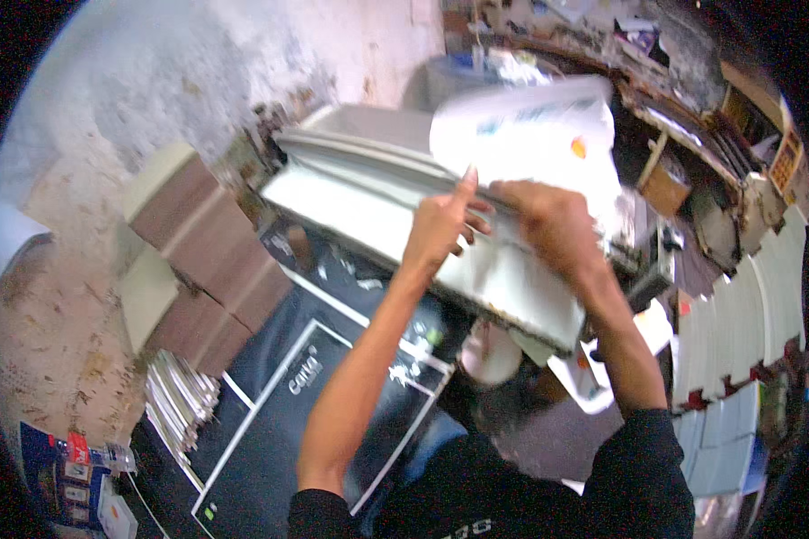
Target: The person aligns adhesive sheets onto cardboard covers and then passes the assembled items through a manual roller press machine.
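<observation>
A long white stack of sheets or a board [351, 211] lies slantwise under my hands, with a raised grey-white edge along its far side. My left hand [439, 229] is just over it, its thumb stretched up and its fingers apart, with nothing seen in them. To its right, my right hand [553, 225] has its fingers curled at the lower edge of a large white sheet [530, 126]. That sheet bends upward behind the hand; it bears an orange spot and blurred blue-green marks. The right thumb is hidden.
On the left, brown-edged stacks [211, 234] stand beside a dark table with white lines [279, 431] and a fanned paper pile [182, 395]. Pale stacks [737, 323] line the right side. A blue-rimmed drum [440, 76] and a cluttered shelf [665, 126] are at the back.
</observation>
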The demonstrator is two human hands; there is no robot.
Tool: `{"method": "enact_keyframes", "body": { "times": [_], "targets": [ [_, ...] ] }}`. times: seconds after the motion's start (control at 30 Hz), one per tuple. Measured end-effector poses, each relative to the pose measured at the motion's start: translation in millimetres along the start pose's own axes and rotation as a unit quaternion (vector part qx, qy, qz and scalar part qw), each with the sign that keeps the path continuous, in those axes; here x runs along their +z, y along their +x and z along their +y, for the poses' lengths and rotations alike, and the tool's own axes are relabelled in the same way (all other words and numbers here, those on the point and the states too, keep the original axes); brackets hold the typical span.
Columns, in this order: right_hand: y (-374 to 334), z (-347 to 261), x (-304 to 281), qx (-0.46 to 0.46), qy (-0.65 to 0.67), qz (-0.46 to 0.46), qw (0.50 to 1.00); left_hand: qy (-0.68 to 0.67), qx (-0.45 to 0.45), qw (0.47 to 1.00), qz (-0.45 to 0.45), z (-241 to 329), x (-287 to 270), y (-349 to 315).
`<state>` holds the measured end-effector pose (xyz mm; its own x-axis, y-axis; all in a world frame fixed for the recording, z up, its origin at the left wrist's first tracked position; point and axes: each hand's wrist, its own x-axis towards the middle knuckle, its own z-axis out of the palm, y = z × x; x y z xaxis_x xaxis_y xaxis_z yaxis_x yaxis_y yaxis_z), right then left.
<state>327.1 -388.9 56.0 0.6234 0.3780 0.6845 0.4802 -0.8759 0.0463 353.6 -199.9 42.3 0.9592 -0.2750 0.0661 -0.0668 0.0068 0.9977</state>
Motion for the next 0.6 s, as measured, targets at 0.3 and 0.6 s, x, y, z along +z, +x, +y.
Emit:
{"method": "enact_keyframes", "body": {
  "times": [0.3, 0.6],
  "targets": [
    [119, 63, 22, 0.072, 0.196, -0.312, 0.927, 0.050, 0.052, 0.991, 0.114, -42, -69, 60],
    [106, 112, 146, 0.155, 0.091, -0.428, 0.886, 0.066, -0.008, 0.990, 0.121, -23, -78, 38]
  ]
}}
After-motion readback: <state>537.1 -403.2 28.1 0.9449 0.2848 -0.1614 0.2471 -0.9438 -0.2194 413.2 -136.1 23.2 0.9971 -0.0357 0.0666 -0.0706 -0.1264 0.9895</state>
